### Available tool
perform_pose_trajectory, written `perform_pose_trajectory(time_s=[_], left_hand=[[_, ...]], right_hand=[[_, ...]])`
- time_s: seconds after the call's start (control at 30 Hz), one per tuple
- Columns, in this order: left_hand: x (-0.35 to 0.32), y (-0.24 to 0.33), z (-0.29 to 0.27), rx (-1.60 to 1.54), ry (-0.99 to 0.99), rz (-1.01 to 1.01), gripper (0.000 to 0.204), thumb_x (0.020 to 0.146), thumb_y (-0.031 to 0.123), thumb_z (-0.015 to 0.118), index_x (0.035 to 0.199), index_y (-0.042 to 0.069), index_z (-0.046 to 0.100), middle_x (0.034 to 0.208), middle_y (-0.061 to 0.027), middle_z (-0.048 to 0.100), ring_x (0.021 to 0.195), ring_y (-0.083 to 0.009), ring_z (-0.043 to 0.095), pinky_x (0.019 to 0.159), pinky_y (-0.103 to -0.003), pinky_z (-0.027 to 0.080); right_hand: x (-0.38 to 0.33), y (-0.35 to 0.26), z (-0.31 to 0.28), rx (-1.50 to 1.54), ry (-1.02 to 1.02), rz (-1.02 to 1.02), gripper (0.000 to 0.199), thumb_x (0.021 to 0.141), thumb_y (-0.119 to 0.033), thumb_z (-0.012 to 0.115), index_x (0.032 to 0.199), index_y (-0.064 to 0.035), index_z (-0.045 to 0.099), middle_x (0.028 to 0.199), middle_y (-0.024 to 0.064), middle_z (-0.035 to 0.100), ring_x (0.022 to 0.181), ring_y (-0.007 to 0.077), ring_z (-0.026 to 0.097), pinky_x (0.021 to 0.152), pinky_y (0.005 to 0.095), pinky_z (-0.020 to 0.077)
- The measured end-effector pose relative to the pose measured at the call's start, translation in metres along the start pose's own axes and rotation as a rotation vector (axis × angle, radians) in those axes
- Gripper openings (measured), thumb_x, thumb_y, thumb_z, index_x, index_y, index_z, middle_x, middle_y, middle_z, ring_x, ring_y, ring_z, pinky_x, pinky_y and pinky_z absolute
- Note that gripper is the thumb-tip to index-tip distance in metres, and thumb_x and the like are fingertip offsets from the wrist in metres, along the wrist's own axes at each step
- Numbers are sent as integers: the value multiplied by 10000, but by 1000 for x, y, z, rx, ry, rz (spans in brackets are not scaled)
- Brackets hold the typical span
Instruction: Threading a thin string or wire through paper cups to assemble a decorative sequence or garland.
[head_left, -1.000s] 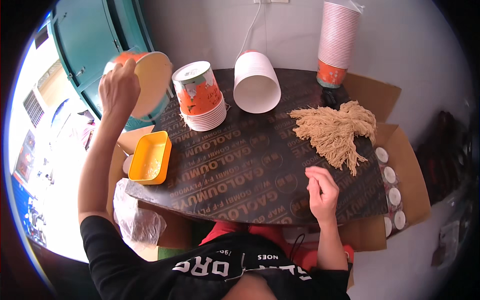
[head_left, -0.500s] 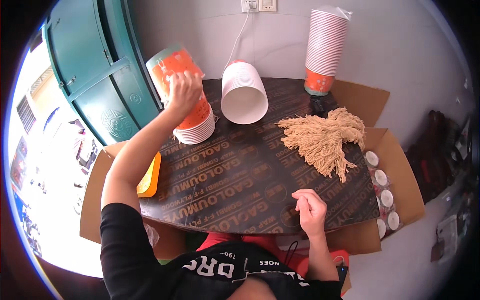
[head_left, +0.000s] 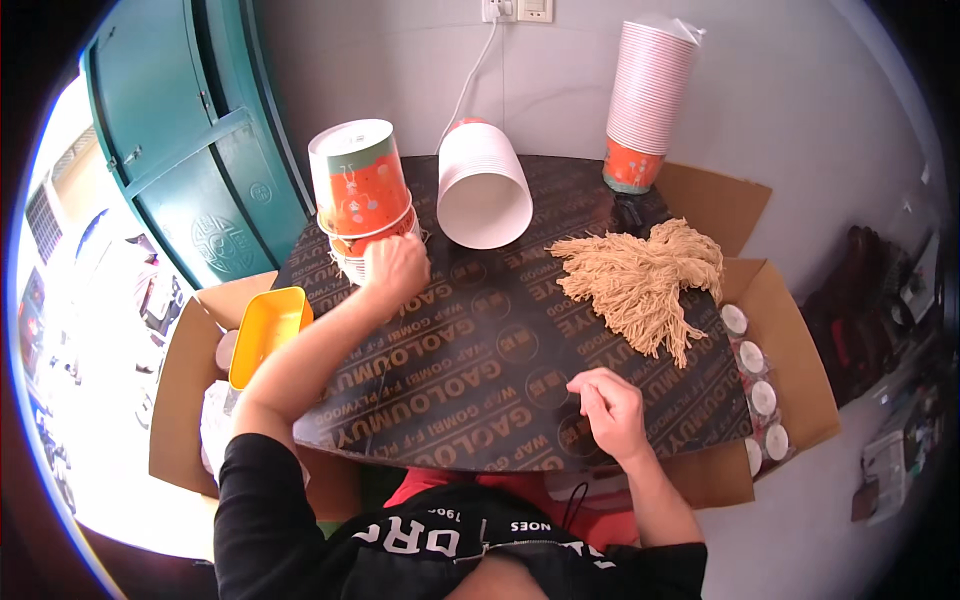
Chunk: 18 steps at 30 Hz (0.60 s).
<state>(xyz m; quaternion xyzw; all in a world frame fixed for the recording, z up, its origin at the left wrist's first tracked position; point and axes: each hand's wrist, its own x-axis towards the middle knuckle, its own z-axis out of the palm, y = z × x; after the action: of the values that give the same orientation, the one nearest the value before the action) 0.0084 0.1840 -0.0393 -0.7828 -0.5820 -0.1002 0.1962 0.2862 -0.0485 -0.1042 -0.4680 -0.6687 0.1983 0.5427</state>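
Observation:
At the table's far left, an upside-down orange paper bucket (head_left: 362, 190) with a green base sits on a stack of similar upside-down buckets (head_left: 345, 262). Bits of beige string poke out at the stack's sides. My left hand (head_left: 397, 270) is in front of the lower stack, fingers curled; its fingertips and anything in them are hidden. Over the table's near right, my right hand (head_left: 608, 405) hovers loosely closed, with nothing showing in it. A pile of beige strings (head_left: 640, 280) lies to the right. Beside the left stack, nested white-lined buckets (head_left: 485, 195) lie with their mouth toward me.
A tall stack of pink-rimmed buckets (head_left: 650, 95) stands at the back right. A yellow tray (head_left: 268, 330) lies at the left edge. Cardboard boxes (head_left: 790, 350) flank the table, the right one holding white-topped rolls. A teal door (head_left: 190, 140) stands behind left.
The orange bucket, tilted in my left hand before, now sits level on the left stack. My left hand has moved down to the stack's front. The yellow tray shows more fully.

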Motion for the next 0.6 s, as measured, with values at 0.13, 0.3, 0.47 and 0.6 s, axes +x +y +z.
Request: perform_pose_trajectory(time_s=[0.13, 0.3, 0.47, 0.6], left_hand=[[-3, 14, 42, -518, 192, -47, 350, 842, 167, 604, 1069, -83, 513, 956, -318, 636, 813, -439, 668, 728, -471, 564], [25, 33, 120, -1010, 435, -306, 582, 762, 45, 638, 1275, -108, 409, 1156, -243, 499, 1015, -313, 551, 916, -397, 475], [33, 44, 115, -1125, 491, -254, 645, 780, -17, 610, 1363, -81, 341, 1263, -210, 450, 1159, -307, 493, 1032, -374, 411], [32, 37, 120, -1282, 457, -82, 634, 796, -39, 560, 1387, -52, 331, 1286, -178, 443, 1181, -276, 486, 1034, -382, 412]], right_hand=[[55, -1, 12, -146, -45, -67, 63, 910, -3, 581, 928, 43, 621, 849, 150, 662, 737, 277, 654, 652, 334, 510], [132, 62, 59, -238, 92, -118, 129, 885, 6, 602, 1011, 21, 580, 903, 169, 635, 777, 289, 658, 700, 376, 530], [193, 119, 85, -354, 255, -175, 347, 835, 66, 615, 1166, 20, 523, 1091, 157, 544, 920, 250, 610, 744, 347, 547], [232, 139, 101, -321, 424, -186, 383, 833, 40, 645, 1192, 21, 513, 1128, 160, 516, 904, 248, 601, 718, 326, 558]])
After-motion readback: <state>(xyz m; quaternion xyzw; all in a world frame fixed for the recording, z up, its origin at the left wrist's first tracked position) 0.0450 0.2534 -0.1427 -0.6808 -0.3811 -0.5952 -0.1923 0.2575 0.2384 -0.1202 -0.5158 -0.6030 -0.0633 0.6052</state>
